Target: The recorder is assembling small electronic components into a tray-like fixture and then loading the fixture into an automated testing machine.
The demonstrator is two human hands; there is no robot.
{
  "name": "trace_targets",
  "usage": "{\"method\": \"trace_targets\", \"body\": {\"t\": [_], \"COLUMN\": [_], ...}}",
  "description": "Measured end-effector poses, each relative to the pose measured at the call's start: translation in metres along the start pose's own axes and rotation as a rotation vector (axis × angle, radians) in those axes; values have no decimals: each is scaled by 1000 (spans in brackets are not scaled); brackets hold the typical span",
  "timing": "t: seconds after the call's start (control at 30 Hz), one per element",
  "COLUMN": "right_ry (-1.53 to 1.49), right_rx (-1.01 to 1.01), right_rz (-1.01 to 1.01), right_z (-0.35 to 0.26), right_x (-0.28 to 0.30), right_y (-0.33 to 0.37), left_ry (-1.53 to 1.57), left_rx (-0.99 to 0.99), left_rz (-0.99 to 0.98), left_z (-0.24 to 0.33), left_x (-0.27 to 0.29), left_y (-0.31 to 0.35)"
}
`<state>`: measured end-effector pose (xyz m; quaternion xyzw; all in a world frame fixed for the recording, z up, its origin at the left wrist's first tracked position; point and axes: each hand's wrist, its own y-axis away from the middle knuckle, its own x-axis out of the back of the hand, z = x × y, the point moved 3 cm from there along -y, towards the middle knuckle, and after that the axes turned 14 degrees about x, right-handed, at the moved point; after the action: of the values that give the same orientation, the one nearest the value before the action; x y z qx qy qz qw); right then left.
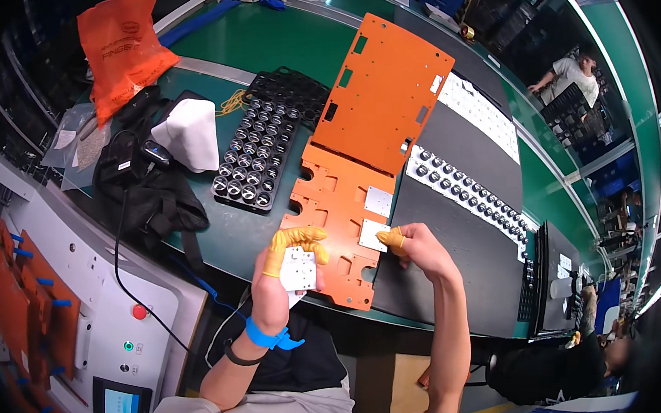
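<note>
Yellow finger cots cover fingers of both my hands. In my left hand (289, 261), closed near the table's front edge, are white square plates (297, 269) with small dark spots. My right hand (413, 248) pinches another white square plate (372, 235) by its right side, at a pocket of the orange fixture board (325, 176). Just beyond it, a similar white plate (379, 201) lies in the board. Behind stands or leans a larger orange panel (382, 94) with slots and small holes. A blue wrist strap (270, 337) is round my left wrist.
Left of the board stands a black tray (249, 157) of round lens-like parts. A white strip (468, 189) with dark round parts lies to the right. An orange bag (121, 50), a white object (190, 135) and a machine with a red button (140, 312) are left. Co-workers (577, 82) are at right.
</note>
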<state>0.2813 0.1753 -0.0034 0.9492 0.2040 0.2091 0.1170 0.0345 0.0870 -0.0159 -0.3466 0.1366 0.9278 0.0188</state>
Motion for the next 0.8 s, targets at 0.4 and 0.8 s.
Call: {"method": "trace_targets", "body": {"t": [0.4, 0.8], "right_ry": [243, 942], "right_rx": [-58, 710], "right_rz": [33, 372], "right_z": [-19, -140], "right_x": [-1, -109], "right_y": [0, -56], "left_ry": [408, 424], "left_rx": [67, 81], "left_rz": [-11, -42], "left_z": [5, 28], "left_x": [5, 45], "left_y": [3, 21]}}
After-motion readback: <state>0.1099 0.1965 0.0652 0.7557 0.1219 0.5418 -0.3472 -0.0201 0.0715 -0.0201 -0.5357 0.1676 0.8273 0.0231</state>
